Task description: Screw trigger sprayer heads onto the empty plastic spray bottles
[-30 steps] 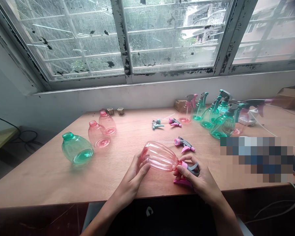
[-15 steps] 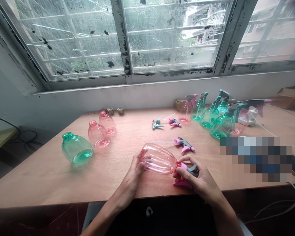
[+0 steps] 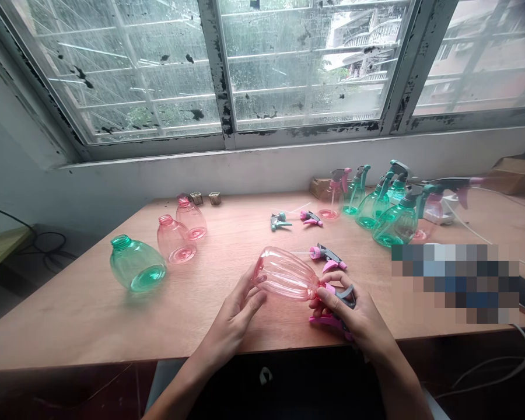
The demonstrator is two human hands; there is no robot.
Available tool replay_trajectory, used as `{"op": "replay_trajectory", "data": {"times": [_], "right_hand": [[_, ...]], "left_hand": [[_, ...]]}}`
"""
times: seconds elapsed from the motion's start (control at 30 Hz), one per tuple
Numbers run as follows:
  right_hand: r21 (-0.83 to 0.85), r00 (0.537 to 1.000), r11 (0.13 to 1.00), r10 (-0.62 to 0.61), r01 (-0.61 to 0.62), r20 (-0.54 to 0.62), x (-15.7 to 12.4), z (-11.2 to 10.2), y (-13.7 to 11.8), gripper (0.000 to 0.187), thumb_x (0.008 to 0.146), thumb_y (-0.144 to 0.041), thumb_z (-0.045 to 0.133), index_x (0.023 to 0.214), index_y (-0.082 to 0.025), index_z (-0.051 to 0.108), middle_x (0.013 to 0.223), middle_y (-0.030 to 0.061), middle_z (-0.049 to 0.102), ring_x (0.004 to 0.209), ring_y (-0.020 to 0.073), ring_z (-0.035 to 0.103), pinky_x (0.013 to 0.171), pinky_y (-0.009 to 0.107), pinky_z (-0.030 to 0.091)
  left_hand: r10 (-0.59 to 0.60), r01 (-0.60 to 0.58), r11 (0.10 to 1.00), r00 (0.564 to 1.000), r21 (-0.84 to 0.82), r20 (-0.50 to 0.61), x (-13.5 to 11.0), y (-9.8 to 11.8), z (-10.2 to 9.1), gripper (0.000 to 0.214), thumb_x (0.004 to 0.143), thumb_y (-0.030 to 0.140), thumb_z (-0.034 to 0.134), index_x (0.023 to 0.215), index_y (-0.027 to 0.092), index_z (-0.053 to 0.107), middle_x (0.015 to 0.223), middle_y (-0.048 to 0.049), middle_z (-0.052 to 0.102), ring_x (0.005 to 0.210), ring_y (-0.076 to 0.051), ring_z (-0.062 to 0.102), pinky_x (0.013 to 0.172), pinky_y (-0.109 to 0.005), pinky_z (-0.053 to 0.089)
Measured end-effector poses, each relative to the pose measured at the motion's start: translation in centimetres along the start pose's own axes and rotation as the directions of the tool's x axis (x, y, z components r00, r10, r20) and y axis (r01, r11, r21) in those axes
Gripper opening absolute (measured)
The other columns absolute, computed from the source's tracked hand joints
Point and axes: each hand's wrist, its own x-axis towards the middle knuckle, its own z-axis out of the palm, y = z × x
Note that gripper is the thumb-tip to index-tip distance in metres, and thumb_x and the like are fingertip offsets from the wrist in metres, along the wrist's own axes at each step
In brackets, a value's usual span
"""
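Observation:
A clear pink spray bottle (image 3: pixel 286 274) lies on its side in the air above the table's front edge, its base to the left. My left hand (image 3: pixel 236 312) cups the base; fingertips show against it, and the thumb is just off the plastic below. At the neck, my right hand (image 3: pixel 352 312) pinches the pink collar of a grey-and-pink trigger spray head (image 3: pixel 328 321), which is partly hidden by the fingers. Just beyond lies a loose pink-and-grey spray head (image 3: pixel 328 256) with its tube pointing left.
On the left stand a green bottle (image 3: pixel 137 265) and two pink bottles (image 3: pixel 175 240) without heads. Farther back lie a teal spray head (image 3: pixel 280 221) and a pink one (image 3: pixel 310 219). Several green bottles with heads (image 3: pixel 394 224) stand right, near a blurred-out patch (image 3: pixel 455 283).
The bottle's base has risen slightly and shifted right. My left thumb has come off the base, and the pink trigger has swung a little lower under my right hand.

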Motion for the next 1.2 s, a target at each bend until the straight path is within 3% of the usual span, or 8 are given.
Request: {"op": "replay_trajectory", "data": {"times": [0.23,0.5,0.8,1.0,1.2], "right_hand": [[-0.020,1.000,1.000,-0.022,0.022,0.007,-0.13,0.16,-0.18,0.044,0.079,-0.056,0.084,0.096,-0.021,0.064,0.076,0.0031,0.074,0.071,0.0207,0.070,0.068,0.036,0.067],[-0.042,0.999,0.998,-0.039,0.040,0.016,-0.07,-0.02,0.05,0.042,0.081,-0.053,0.084,0.098,-0.021,0.063,0.074,0.0029,0.075,0.069,0.0204,0.071,0.067,0.035,0.066],[-0.039,0.999,0.999,-0.033,0.034,0.036,-0.13,-0.34,0.41,0.039,0.083,-0.050,0.083,0.100,-0.022,0.062,0.075,0.0007,0.074,0.070,0.0198,0.071,0.068,0.037,0.067],[-0.046,0.999,0.999,-0.025,0.027,0.038,-0.14,-0.46,0.49,0.040,0.084,-0.050,0.083,0.101,-0.021,0.061,0.078,0.0019,0.074,0.072,0.0191,0.071,0.070,0.037,0.067],[-0.016,0.998,0.999,-0.043,0.043,0.035,-0.10,-0.45,0.43,0.040,0.084,-0.048,0.083,0.101,-0.021,0.059,0.078,0.0020,0.074,0.072,0.0180,0.071,0.067,0.034,0.068]], "left_hand": [[-0.006,0.005,1.000,1.000,0.008,0.006,-0.17,-0.32,-0.04,0.056,0.100,0.043,0.061,0.153,0.034,0.043,0.166,-0.0041,0.039,0.155,-0.030,0.030,0.125,-0.044,0.030],[0.016,-0.015,0.999,1.000,0.038,-0.024,-0.10,-0.10,-0.17,0.046,0.101,0.049,0.058,0.141,0.028,0.051,0.158,-0.0075,0.048,0.151,-0.030,0.038,0.126,-0.045,0.027],[-0.018,0.018,1.000,1.000,0.007,-0.015,-0.20,0.15,-0.20,0.032,0.101,0.047,0.059,0.124,0.025,0.056,0.147,-0.0075,0.061,0.146,-0.030,0.045,0.121,-0.045,0.034],[-0.013,0.014,1.000,0.999,0.011,-0.029,-0.09,0.16,-0.09,0.033,0.100,0.045,0.062,0.125,0.024,0.057,0.146,-0.0074,0.062,0.144,-0.030,0.049,0.119,-0.042,0.039],[-0.010,0.010,1.000,1.000,-0.004,-0.001,0.22,0.16,-0.11,0.044,0.099,0.039,0.065,0.140,0.027,0.055,0.156,-0.0051,0.054,0.153,-0.030,0.035,0.126,-0.041,0.030]]}}
